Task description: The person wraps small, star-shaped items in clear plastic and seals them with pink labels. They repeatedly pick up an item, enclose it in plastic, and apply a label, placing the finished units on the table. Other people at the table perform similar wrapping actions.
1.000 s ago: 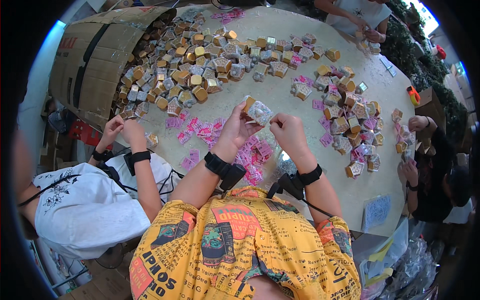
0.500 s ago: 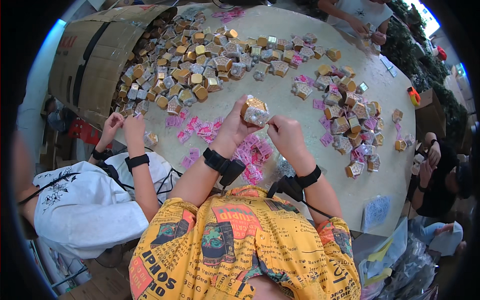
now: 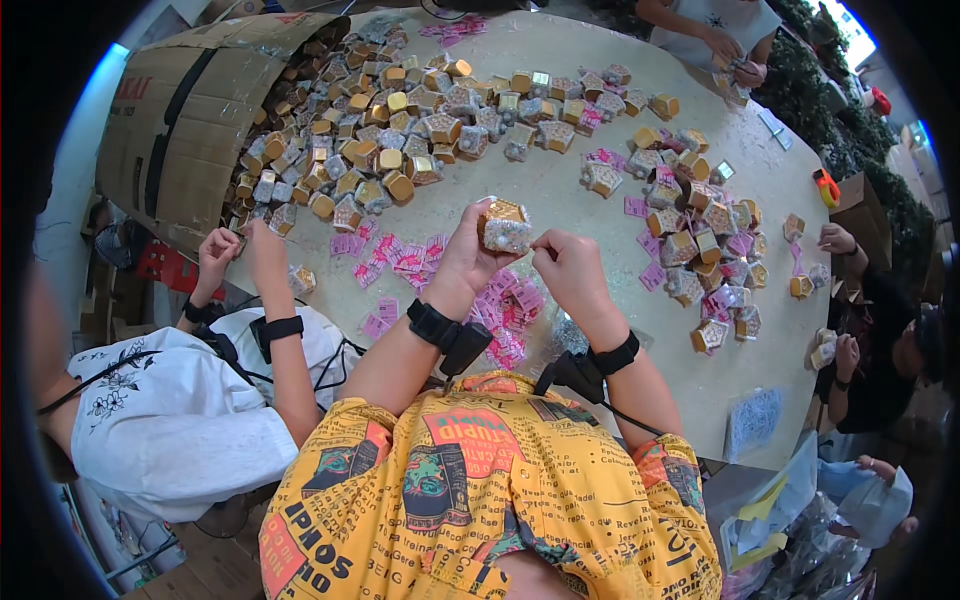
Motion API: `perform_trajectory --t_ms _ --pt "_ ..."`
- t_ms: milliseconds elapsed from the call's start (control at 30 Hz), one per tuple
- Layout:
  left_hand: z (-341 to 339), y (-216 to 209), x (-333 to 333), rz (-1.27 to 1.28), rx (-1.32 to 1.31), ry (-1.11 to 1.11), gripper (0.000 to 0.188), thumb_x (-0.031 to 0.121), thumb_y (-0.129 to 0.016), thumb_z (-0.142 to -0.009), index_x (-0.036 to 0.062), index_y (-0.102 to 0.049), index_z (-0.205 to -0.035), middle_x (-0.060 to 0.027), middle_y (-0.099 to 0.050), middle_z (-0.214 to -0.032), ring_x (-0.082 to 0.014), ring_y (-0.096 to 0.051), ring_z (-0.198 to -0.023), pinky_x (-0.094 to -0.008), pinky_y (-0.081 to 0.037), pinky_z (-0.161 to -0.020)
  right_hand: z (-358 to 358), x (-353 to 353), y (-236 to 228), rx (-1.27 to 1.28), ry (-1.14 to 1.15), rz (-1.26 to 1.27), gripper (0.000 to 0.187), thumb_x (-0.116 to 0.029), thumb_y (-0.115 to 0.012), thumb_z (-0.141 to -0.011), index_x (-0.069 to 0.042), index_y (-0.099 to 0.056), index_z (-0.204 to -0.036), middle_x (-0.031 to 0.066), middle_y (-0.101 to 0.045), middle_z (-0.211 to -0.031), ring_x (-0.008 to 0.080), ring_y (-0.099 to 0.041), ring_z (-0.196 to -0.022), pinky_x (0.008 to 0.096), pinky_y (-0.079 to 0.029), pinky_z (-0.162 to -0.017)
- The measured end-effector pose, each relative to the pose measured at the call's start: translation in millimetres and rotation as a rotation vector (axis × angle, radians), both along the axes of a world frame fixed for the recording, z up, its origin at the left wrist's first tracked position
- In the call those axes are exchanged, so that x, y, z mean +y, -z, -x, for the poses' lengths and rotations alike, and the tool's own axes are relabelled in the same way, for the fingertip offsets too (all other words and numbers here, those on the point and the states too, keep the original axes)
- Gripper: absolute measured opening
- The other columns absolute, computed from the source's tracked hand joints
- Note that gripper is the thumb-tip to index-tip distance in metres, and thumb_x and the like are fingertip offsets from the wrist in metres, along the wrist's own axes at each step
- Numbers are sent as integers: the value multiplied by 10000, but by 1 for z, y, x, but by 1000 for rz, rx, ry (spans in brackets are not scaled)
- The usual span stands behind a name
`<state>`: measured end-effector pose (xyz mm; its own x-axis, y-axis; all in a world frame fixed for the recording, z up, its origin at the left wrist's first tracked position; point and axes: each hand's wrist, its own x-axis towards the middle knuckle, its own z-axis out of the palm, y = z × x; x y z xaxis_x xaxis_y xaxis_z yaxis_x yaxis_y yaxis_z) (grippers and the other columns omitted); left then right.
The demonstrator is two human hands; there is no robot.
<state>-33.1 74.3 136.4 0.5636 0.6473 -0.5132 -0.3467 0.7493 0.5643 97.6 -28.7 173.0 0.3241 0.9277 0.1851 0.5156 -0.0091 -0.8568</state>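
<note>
My left hand (image 3: 464, 252) is closed around a small house-shaped ornament (image 3: 508, 228) with a gold base and white glittery sides. It is held above the table, gold face up. Close to the ornament's right side, my right hand (image 3: 572, 268) is pinched, thumb against forefinger. Whatever lies in that pinch is too small to make out. Below both hands lies a heap of pink printed tags (image 3: 505, 312), and more pink tags (image 3: 408, 256) are spread to its left. A clear bag of silvery bits (image 3: 570, 335) sits by my right wrist.
A large pile of similar ornaments (image 3: 395, 130) spills from a tipped cardboard box (image 3: 175, 120) at the far left. Tagged ornaments (image 3: 700, 230) are grouped at right, near a bag of silvery strands (image 3: 753, 422). Co-workers sit left, far right and right; orange tape (image 3: 826, 188) lies at the edge.
My hands stay nearly in place, the ornament tilted slightly. The co-worker at the right has spread their hands apart, one reaching to the table edge. The left co-worker's hands shifted slightly.
</note>
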Motion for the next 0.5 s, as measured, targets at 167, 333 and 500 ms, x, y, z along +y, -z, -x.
perform_trajectory --t_ms 167,333,500 --pt "1 0 -1 8 -9 -10 368 407 -515 -861 105 -553 -1068 -76 -631 -990 -231 -641 -882 -418 -544 -758 1 0 -1 9 -5 25 101 -54 -593 -709 20 -635 -762 213 -599 -680 350 -615 -637 374 -492 -593" --pt "0 -2 -2 5 0 -21 371 400 -512 -863 96 -548 -1073 -80 -630 -991 -230 -643 -875 -421 -544 -758 1 1 -1 5 -7 25 106 -59 -592 -708 19 -636 -765 212 -601 -686 352 -614 -641 373 -492 -599" --pt "1 -2 -3 -19 14 -32 362 385 -509 -865 92 -543 -1075 -73 -629 -979 -221 -645 -863 -409 -546 -743 0 2 5 45 -5 54 117 -59 -589 -709 22 -640 -777 212 -601 -683 335 -622 -632 362 -490 -597"
